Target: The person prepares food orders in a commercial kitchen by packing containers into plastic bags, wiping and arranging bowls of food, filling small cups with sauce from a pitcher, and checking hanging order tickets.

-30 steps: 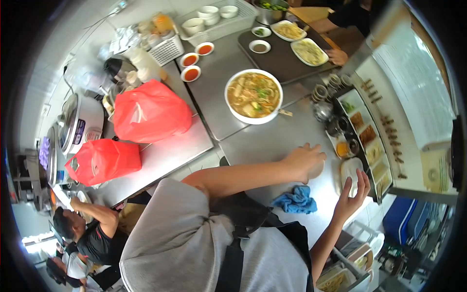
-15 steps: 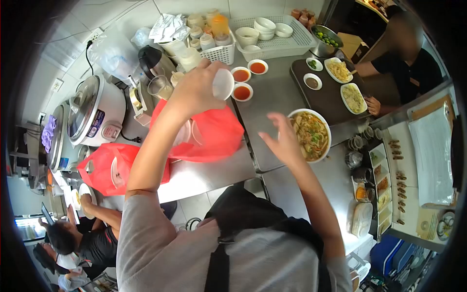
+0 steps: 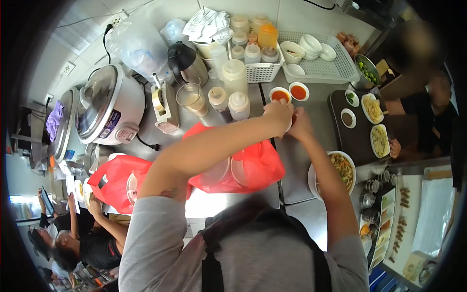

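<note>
My left hand [image 3: 278,118] and my right hand [image 3: 300,125] meet over the steel counter, fingers curled and closed. A sliver of white rim shows between them, where the nearest small sauce dish stands; the hands cover most of it. Whether the clear plastic cup is still in my left hand is hidden. Just beyond are two white dishes of red sauce, one [image 3: 280,95] partly behind my left fingers and another [image 3: 298,91] in full view. Below my left forearm sits a red plastic bag [image 3: 260,168] with clear containers in it. A noodle bowl [image 3: 343,168] is partly behind my right forearm.
Squeeze bottles [image 3: 235,75] and a glass [image 3: 191,97] stand behind the bag. A rice cooker [image 3: 109,104] and a second red bag [image 3: 116,177] are at left. Across the counter, a person's hand [image 3: 395,148] touches a brown tray [image 3: 348,124] with dishes. Other people are at lower left.
My left hand, earlier raised with a clear plastic cup, has come down to the sauce dishes. My right hand, earlier open beside the noodle bowl, has joined it. The camera view has shifted.
</note>
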A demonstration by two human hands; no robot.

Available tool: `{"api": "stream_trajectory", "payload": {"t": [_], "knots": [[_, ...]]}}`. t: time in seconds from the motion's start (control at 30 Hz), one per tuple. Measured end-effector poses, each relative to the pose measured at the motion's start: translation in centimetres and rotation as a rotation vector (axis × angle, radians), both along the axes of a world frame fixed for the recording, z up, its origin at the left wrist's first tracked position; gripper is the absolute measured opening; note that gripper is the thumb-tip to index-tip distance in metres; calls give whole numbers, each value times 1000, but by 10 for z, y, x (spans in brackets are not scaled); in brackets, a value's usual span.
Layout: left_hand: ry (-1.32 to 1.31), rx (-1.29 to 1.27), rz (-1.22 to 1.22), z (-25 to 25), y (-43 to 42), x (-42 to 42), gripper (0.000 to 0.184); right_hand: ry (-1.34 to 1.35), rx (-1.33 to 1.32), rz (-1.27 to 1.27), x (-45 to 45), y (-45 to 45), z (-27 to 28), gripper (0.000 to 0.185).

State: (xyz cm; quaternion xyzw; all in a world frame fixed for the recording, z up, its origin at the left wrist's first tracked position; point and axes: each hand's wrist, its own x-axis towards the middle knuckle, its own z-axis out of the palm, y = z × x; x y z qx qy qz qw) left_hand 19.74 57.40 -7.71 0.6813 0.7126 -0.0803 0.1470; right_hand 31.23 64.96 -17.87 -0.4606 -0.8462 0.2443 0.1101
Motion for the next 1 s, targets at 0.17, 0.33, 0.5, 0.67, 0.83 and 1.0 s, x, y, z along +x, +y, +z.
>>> {"api": "stream_trajectory", "payload": {"t": [0.17, 0.33, 0.5, 0.67, 0.83, 1.0], "knots": [[100, -162, -8, -56, 38, 14, 91, 21, 32, 2, 49, 37, -11, 73], [216, -97, -61, -67, 41, 22, 95, -134, 252, 125, 59, 55, 22, 84], [-129, -308, -208, 37, -15, 26, 79, 381, -101, 85, -12, 74, 109, 28], [61, 40, -143, 43, -139, 18, 66, 683, -535, 268, -151, 29, 173, 50], [-309, 286, 33, 15, -166, 13, 65, 319, -713, 531, -298, -26, 158, 73], [-415, 338, 56, 11, -172, 8, 63, 123, -1228, 520, -373, -34, 116, 78]]}}
